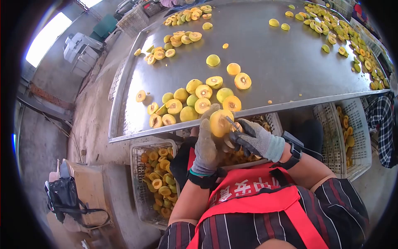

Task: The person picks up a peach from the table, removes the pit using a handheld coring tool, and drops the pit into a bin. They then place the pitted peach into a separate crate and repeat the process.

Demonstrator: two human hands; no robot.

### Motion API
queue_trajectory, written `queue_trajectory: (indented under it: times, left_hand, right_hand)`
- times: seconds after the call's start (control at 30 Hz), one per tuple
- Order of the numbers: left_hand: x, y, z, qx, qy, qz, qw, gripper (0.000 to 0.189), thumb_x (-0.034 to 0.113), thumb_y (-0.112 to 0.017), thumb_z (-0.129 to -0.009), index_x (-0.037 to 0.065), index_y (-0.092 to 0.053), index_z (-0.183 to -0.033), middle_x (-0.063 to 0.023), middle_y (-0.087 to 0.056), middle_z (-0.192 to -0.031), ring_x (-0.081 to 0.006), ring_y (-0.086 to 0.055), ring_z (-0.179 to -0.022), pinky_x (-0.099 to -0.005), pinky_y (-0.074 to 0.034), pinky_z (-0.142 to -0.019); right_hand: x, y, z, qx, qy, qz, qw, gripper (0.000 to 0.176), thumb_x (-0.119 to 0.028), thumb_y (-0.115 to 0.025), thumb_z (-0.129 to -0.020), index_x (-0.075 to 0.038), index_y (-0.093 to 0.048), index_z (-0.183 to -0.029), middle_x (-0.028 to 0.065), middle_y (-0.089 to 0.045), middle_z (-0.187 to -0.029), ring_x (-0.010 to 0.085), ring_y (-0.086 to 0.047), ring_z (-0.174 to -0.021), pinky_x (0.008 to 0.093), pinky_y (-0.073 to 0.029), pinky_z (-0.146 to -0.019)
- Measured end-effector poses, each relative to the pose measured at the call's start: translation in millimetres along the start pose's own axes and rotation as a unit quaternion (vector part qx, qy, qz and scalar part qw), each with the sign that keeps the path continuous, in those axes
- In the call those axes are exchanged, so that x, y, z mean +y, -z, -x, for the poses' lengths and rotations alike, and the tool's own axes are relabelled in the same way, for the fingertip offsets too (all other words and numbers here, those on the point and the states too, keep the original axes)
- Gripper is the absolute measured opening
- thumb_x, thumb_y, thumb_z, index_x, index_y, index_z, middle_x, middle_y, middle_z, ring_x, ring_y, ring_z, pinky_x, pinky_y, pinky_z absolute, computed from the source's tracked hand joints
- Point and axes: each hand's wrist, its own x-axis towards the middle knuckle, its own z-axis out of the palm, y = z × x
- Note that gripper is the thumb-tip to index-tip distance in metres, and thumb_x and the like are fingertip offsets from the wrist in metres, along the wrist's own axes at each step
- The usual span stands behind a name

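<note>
Near the table's front edge, my gloved left hand [205, 147] holds a halved yellow fruit [219, 123], its fingers wrapped round the left side. My gloved right hand [257, 139] is closed on a small metal tool [230, 121], whose tip meets the fruit's right side. Just beyond my hands, halved fruits [203, 91] lie in a loose group on the metal table [166, 70], several with the cut face up and the pit showing. Below my hands a crate of fruit pieces [271, 122] is partly hidden by them.
A crate of halved fruits [137, 182] stands at my left, and another crate [358, 141] at the right. More fruit [327, 27] is heaped along the table's far right. A black bag [66, 195] rests by a cardboard box [89, 178]. A plaid sleeve [383, 124] shows at right.
</note>
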Motion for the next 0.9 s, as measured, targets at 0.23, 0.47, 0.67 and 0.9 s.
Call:
queue_trajectory:
  times: [0.23, 0.47, 0.67, 0.9]
  left_hand:
    - [-5, 0, 1, 0.023, -0.006, -0.075, 0.997, 0.055, 0.048, -0.033, -0.095, 0.007, -0.038, -0.132, -0.0095, -0.055, -0.111, -0.0128, -0.059, -0.071, -0.0212, -0.047, -0.046]
    - [-16, 8, -3, 0.048, -0.128, -0.258, 0.956, 0.056, 0.049, -0.032, -0.095, 0.001, -0.047, -0.12, -0.0086, -0.054, -0.11, -0.0167, -0.051, -0.101, -0.0305, -0.043, -0.088]
    - [5, -5, -2, 0.026, -0.057, -0.241, 0.968, 0.032, 0.025, -0.046, -0.095, -0.002, -0.058, -0.106, -0.008, -0.062, -0.086, -0.0143, -0.059, -0.079, -0.0266, -0.05, -0.069]
    - [19, 12, -10, -0.061, 0.075, -0.242, 0.965, 0.026, 0.021, -0.057, -0.089, -0.002, -0.062, -0.1, -0.0069, -0.064, -0.089, -0.0119, -0.058, -0.076, -0.0248, -0.048, -0.071]
  right_hand:
    - [3, -2, 2, 0.113, 0.15, 0.296, 0.936, 0.044, -0.024, -0.058, -0.085, -0.006, -0.043, -0.122, 0.0237, -0.06, -0.086, 0.0398, -0.059, -0.078, 0.0451, -0.046, -0.066]
    - [18, -15, -4, 0.128, 0.178, 0.342, 0.914, 0.032, -0.014, -0.059, -0.083, -0.002, -0.045, -0.109, 0.0187, -0.059, -0.08, 0.0368, -0.058, -0.071, 0.0388, -0.047, -0.064]
    - [23, -14, -4, 0.045, 0.162, 0.312, 0.935, 0.031, -0.017, -0.059, -0.083, -0.005, -0.046, -0.109, 0.0158, -0.06, -0.088, 0.0318, -0.06, -0.074, 0.037, -0.049, -0.067]
    - [-22, -19, 9, -0.111, -0.085, 0.159, 0.977, 0.032, -0.025, -0.057, -0.085, -0.005, -0.049, -0.109, 0.0144, -0.062, -0.08, 0.0287, -0.062, -0.066, 0.0366, -0.05, -0.058]
